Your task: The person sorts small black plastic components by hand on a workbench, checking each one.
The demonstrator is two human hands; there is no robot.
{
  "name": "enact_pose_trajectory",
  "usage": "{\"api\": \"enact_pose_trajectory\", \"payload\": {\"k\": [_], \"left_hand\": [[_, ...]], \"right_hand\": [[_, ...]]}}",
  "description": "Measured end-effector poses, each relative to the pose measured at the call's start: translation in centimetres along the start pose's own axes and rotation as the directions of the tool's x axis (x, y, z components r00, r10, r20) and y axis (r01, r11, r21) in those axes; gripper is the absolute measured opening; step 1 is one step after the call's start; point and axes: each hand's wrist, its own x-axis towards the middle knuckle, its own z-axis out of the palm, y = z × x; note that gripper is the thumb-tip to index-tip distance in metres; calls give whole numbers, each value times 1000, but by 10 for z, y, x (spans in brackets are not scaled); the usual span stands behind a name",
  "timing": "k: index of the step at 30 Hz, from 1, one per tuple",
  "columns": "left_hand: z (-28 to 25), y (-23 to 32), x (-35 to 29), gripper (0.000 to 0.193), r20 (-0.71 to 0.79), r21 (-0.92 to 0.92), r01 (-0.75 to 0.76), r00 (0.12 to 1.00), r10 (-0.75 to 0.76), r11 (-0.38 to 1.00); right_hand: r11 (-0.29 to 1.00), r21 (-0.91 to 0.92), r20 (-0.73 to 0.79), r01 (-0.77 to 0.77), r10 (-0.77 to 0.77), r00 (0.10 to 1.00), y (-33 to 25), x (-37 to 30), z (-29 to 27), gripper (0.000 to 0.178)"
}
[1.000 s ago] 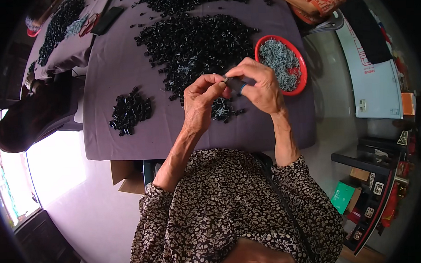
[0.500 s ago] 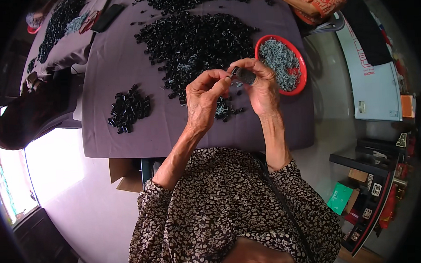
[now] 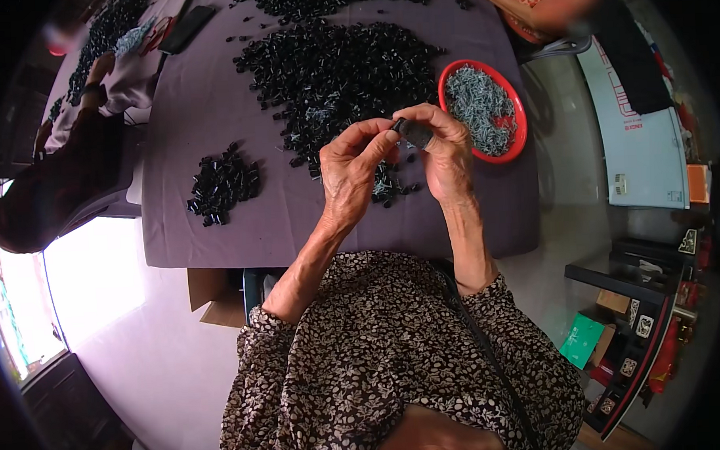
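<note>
Over the near middle of the table, my left hand (image 3: 347,178) and my right hand (image 3: 451,162) meet at the fingertips. Both pinch a small black plastic piece (image 3: 399,125). A dark grey rounded thing (image 3: 417,134) shows at my right thumb and fingers; whether it is worn or held I cannot tell. Beyond my hands spreads a large heap of small black pieces (image 3: 339,67), with a few grey bits among them. To the left lies a smaller pile of black pieces (image 3: 224,184). A red bowl (image 3: 521,116) of thin grey screw-like pieces (image 3: 476,102) stands right of my right hand.
A purple-grey cloth (image 3: 189,112) covers the table. At the far right is another person's arm (image 3: 511,9); a dark-sleeved arm (image 3: 94,95) reaches toward a black heap (image 3: 112,43) on the left. A dark flat case (image 3: 187,30) lies between. Shelving (image 3: 615,275) stands to the right.
My hands keep their pinch, with the black piece tilted slightly differently between the fingertips. On the left, another person's hand has come into view over the cloth.
</note>
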Motion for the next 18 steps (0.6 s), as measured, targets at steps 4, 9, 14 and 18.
{"api": "enact_pose_trajectory", "payload": {"k": [4,9,14,18], "left_hand": [[1,1,0,15,-3,41,-18,1000,18,999],[-1,1,1,17,-8,3,17,1000,-17,1000],[-10,-2,5,18,40,-160,216,976,-213,963],[-11,-4,7,16,57,-244,279,960,-273,929]], "right_hand": [[994,-103,-36,37,-40,999,-2,-3,3,13],[867,-465,16,180,-195,981,-4,-4,7,14],[581,-730,273,361,-237,933,-20,0,-6,34],[216,-798,525,563,-209,825,-30,9,-5,52]]}}
